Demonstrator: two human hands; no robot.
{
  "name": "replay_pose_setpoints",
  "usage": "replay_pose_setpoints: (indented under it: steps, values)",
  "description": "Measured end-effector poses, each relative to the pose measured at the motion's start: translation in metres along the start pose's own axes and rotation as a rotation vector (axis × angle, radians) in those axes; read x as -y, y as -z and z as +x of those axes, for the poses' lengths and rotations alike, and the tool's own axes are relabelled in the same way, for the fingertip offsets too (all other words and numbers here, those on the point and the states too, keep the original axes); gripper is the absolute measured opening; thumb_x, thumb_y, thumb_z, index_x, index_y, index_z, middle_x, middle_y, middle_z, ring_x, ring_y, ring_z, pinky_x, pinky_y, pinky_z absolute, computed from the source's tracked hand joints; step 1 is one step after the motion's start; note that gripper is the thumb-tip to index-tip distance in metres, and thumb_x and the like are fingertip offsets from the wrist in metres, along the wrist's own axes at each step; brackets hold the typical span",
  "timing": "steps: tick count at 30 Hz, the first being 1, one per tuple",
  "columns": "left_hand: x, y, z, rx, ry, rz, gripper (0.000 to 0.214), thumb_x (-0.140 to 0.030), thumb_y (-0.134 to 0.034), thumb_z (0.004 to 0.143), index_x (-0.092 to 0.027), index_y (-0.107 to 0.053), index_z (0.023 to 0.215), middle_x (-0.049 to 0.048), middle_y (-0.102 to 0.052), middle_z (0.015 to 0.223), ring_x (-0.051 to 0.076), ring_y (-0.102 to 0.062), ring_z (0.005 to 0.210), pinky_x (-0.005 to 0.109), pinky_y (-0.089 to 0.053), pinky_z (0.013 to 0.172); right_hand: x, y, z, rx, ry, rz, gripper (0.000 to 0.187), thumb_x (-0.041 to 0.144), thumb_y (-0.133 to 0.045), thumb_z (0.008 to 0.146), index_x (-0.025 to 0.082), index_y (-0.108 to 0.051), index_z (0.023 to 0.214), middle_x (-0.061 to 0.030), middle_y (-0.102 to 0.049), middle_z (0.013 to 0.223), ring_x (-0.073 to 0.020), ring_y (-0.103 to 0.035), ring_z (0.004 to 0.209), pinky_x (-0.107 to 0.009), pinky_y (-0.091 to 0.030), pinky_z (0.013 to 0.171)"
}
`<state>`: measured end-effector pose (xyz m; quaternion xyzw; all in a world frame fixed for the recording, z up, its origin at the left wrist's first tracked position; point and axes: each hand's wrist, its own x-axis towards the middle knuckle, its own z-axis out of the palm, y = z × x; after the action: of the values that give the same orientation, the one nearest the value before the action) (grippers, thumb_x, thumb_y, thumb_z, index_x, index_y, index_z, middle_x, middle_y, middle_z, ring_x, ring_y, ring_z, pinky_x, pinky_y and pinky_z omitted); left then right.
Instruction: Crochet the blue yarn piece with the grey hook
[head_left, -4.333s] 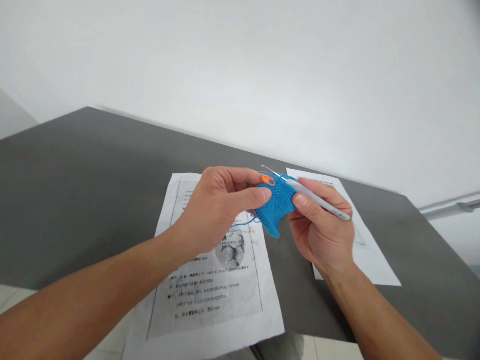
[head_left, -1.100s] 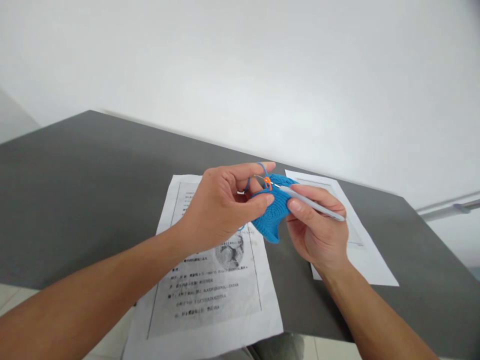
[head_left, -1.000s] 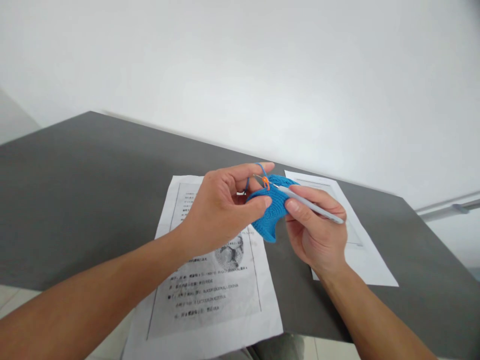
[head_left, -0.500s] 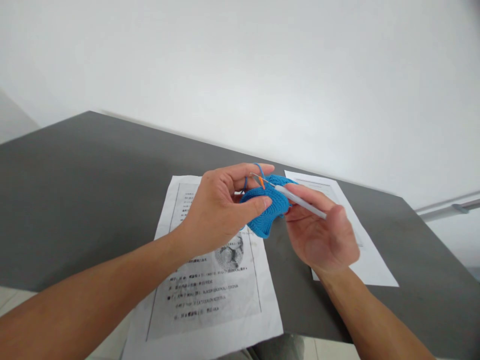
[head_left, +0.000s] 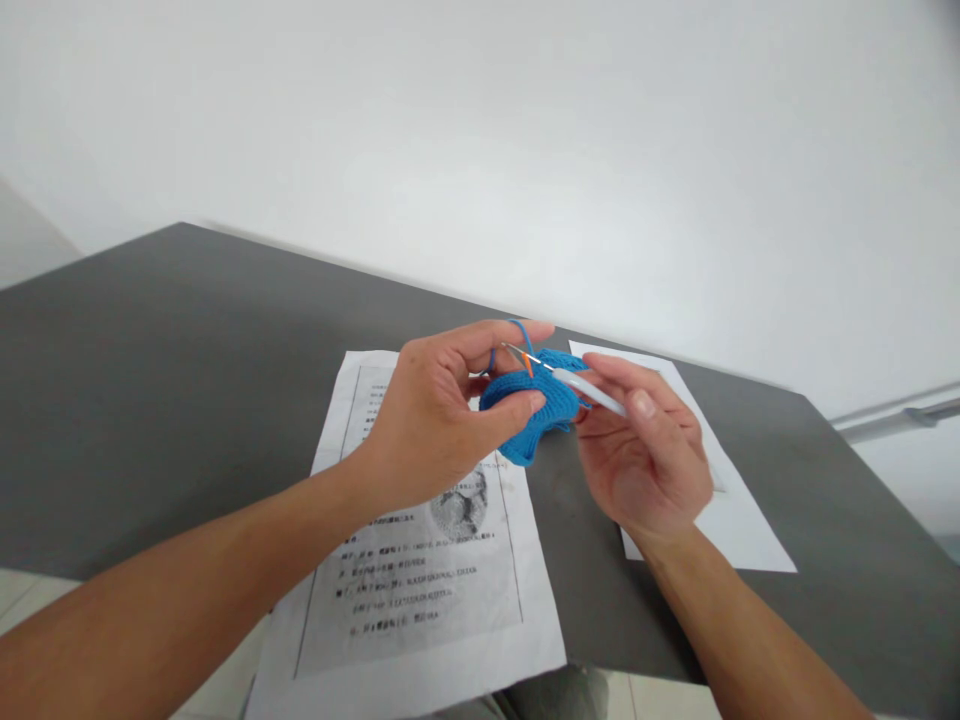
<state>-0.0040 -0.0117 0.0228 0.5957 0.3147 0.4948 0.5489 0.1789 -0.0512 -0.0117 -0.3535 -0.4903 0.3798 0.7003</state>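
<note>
Cannot read the small print on the near sheet, below the blue crochet piece; cannot see the part of the far sheet behind the right hand, right of the piece.

From the crochet piece above the surface, the left grip is at nine o'clock, the right grip at four. One sheet lies at seven, overhanging the near edge, another sheet at four; the wall stands behind, at twelve.
</note>
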Motion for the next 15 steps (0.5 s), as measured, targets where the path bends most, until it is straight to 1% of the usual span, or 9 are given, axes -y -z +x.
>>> replay_pose_setpoints:
  steps: [4, 8, 11, 15]
  values:
    - [0.0029, 0.0006, -0.0002, 0.004, -0.036, 0.009, 0.047, -0.012, -0.082, 0.075, -0.019, -0.084, 0.122, -0.0009, -0.077, 0.080, 0.014, -0.069, 0.073, 0.024, -0.061, 0.070, -0.0014, -0.0005, 0.0003, -0.067, 0.038, -0.051, 0.013, 0.040, -0.082, 0.090, 0.033, -0.089, 0.098, -0.0021, -0.088, 0.099, -0.0245, -0.081, 0.085, -0.041, -0.068, 0.079]
    - [0.0029, 0.0014, -0.0001, -0.005, -0.047, 0.032, 0.046, -0.011, -0.082, 0.075, -0.020, -0.085, 0.120, -0.0007, -0.077, 0.081, 0.013, -0.069, 0.072, 0.023, -0.061, 0.069, -0.0027, -0.0001, 0.0002, -0.056, 0.065, -0.049, 0.010, 0.039, -0.084, 0.091, 0.033, -0.090, 0.095, -0.0016, -0.088, 0.094, -0.0225, -0.081, 0.079, -0.039, -0.067, 0.076]
    - [0.0019, 0.0016, -0.0002, -0.025, -0.061, 0.047, 0.045, -0.012, -0.082, 0.075, -0.020, -0.085, 0.119, -0.0010, -0.075, 0.079, 0.014, -0.069, 0.072, 0.023, -0.061, 0.068, -0.0023, 0.0001, 0.0007, -0.051, 0.061, -0.077, 0.009, 0.040, -0.086, 0.090, 0.034, -0.090, 0.094, -0.0020, -0.087, 0.089, -0.0228, -0.079, 0.075, -0.040, -0.066, 0.072]
    - [-0.0001, 0.0015, -0.0004, -0.024, -0.059, 0.045, 0.044, -0.012, -0.082, 0.073, -0.019, -0.086, 0.116, -0.0001, -0.077, 0.081, 0.014, -0.069, 0.072, 0.023, -0.061, 0.067, -0.0013, -0.0007, 0.0016, -0.059, 0.059, -0.084, 0.010, 0.041, -0.088, 0.087, 0.033, -0.090, 0.092, -0.0024, -0.086, 0.084, -0.0226, -0.077, 0.070, -0.040, -0.066, 0.068]
